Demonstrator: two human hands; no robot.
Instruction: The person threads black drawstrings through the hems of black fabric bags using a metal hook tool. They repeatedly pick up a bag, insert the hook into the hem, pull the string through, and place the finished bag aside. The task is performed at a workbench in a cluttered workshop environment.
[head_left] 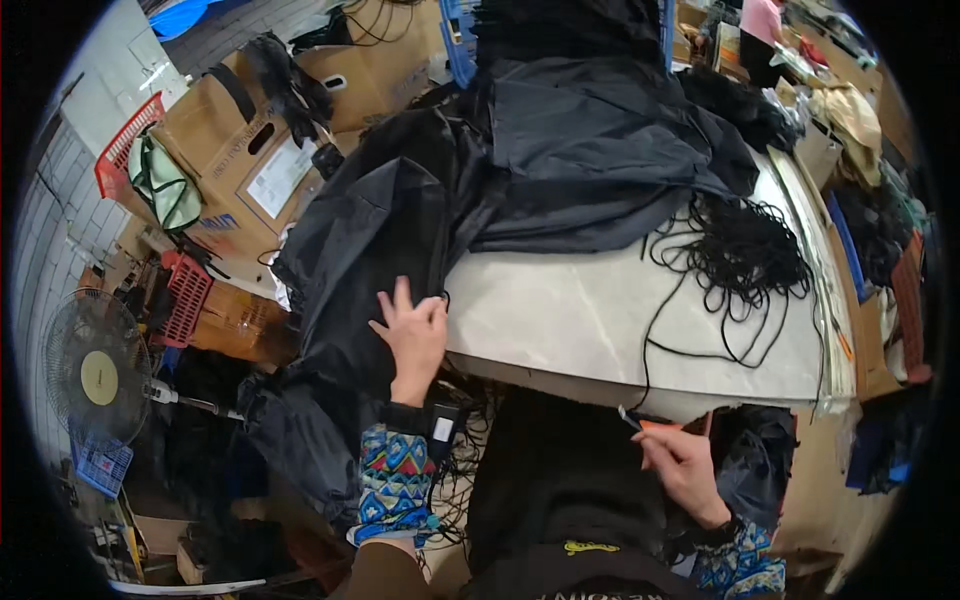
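Note:
My left hand [410,335] lies flat, fingers apart, on a black garment [370,230] that hangs over the left corner of the white table [590,320]. My right hand [685,465] is below the table's front edge, fingers curled around a small tool with an orange handle and grey tip [645,423]. A heap of black fabric [590,140] covers the far half of the table. A tangle of black cords [745,255] lies on the right part of the tabletop, with strands trailing over the front edge. Both wrists wear patterned sleeves.
Cardboard boxes [240,140] and red plastic crates [125,150] stand at the left. A floor fan [95,365] is at the lower left. A person in a pink top [762,30] stands at the far right, beside cluttered shelves and more fabric.

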